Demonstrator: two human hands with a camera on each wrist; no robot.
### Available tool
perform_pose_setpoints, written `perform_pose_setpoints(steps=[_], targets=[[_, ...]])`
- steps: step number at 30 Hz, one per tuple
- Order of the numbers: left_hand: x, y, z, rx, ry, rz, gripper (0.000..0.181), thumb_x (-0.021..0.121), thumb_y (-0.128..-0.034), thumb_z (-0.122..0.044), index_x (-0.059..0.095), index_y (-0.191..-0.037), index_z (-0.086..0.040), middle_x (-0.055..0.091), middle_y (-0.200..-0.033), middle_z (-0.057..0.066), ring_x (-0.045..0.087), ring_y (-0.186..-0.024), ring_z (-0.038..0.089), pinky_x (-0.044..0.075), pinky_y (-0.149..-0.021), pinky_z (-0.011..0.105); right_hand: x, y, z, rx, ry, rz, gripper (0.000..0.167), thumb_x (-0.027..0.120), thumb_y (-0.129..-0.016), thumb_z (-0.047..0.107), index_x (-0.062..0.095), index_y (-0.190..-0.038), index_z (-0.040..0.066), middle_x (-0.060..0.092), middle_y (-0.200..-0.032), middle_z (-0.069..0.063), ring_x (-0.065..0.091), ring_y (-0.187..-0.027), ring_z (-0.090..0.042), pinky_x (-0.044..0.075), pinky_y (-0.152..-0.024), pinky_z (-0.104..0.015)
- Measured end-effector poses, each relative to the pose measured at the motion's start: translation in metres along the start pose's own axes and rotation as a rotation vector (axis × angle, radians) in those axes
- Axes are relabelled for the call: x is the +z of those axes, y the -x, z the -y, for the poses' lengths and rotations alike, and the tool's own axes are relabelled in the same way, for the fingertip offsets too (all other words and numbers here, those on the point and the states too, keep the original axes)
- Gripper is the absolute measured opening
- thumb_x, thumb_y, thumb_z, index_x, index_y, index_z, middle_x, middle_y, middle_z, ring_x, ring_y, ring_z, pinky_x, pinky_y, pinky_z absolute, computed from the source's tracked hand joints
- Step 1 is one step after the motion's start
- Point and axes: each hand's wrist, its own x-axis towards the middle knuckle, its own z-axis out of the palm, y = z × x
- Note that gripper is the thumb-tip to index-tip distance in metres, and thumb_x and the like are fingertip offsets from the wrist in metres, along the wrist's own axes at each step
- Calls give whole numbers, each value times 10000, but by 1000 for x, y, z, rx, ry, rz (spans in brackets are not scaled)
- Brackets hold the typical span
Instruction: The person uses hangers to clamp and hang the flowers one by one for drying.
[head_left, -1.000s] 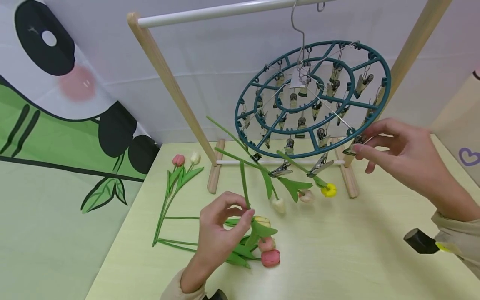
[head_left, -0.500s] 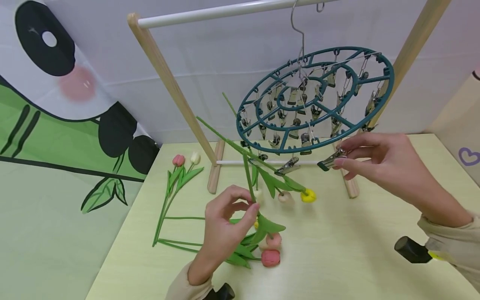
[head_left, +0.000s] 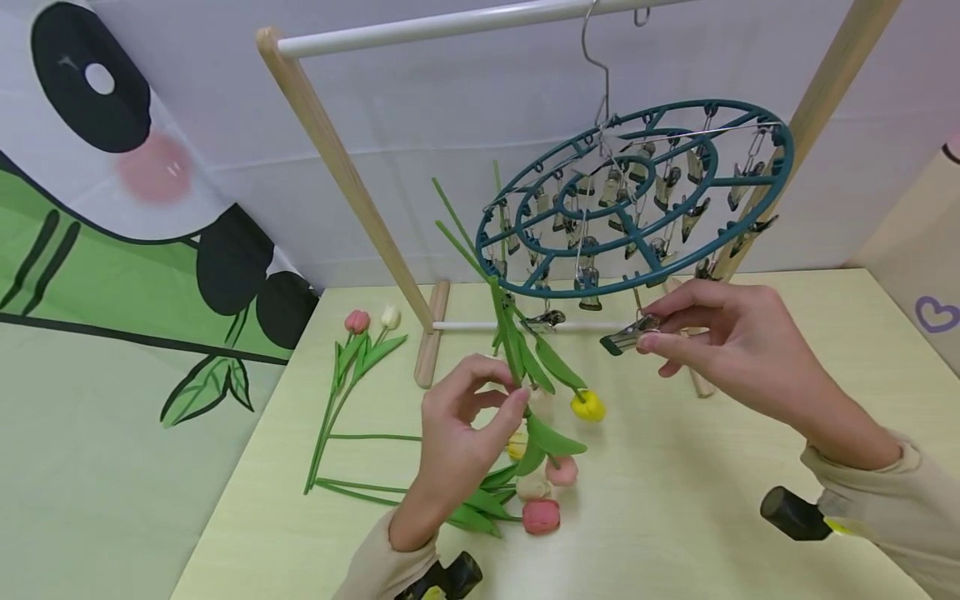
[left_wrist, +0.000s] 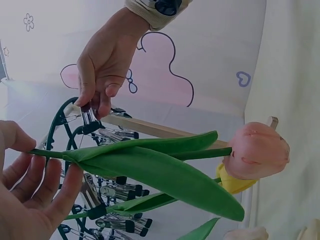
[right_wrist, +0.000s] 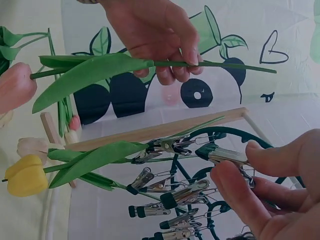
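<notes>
My left hand (head_left: 468, 433) pinches the green stem of a pink artificial tulip (left_wrist: 257, 150), whose bloom points away to the right in the left wrist view. Between thumb and fingers, my right hand (head_left: 731, 358) grips a metal clip (head_left: 628, 335) with dark tips. That clip hangs from a round teal clip hanger (head_left: 652, 279), tilted under its hook. A yellow tulip (head_left: 588, 406) and pale tulips (right_wrist: 32, 149) hang bloom-down from other clips on the hanger's left side. The held tulip's stem is apart from the gripped clip in the right wrist view.
A wooden stand with a white top bar (head_left: 420, 32) carries the hanger. Two tulips, pink and white (head_left: 390, 316), lie on the table (head_left: 675, 517) at left. Several more lie near my left hand, including a dark pink tulip (head_left: 542, 517). A printed cloth (head_left: 420, 208) hangs behind.
My right hand has moved left and down, drawing the clip and turning the hanger. My left hand has shifted slightly right and up with the pink tulip. The hanging tulips have swung left.
</notes>
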Motion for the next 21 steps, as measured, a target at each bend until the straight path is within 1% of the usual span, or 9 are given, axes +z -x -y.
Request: perform_pose_setpoints(steps=[4, 6, 14, 18, 21], targets=[[3, -3, 1, -11, 15, -7, 131, 599, -824, 100, 562, -931, 34, 560, -840, 143, 580, -771, 195, 575, -644, 342, 6, 1, 4, -87, -42, -22, 213, 713, -796, -39, 661, -1000, -9, 666, -910, -54, 684, -666, -165, 565, -553, -304], [4, -5, 1, -20, 25, -12, 120, 595, -828, 96, 560, -927, 39, 554, -836, 149, 579, -763, 194, 575, -646, 348, 9, 1, 7, -112, -59, -34, 216, 714, -783, -63, 666, -987, -13, 664, -897, -41, 681, -658, -166, 565, -548, -307], [10, -12, 3, -35, 52, -19, 104, 593, -843, 85, 556, -935, 53, 546, -851, 170, 573, -768, 193, 576, -659, 361, 19, 1, 13, -153, -119, -66, 212, 712, -747, -130, 679, -923, -17, 632, -857, -54, 662, -619, -183, 566, -551, -312], [12, -14, 4, -53, 50, -25, 106, 597, -849, 70, 556, -944, 50, 557, -867, 166, 580, -755, 192, 575, -659, 358, 21, 1, 13, -175, -146, -72, 205, 705, -736, -155, 681, -892, -24, 625, -834, -67, 656, -604, -189, 565, -548, -311], [15, -17, 4, -69, 55, -30, 105, 603, -856, 45, 554, -948, 49, 564, -874, 159, 587, -739, 196, 574, -648, 354, 22, 0, 13, -181, -146, -72, 199, 707, -735, -154, 682, -883, -24, 631, -819, -70, 654, -593, -187, 563, -544, -308]])
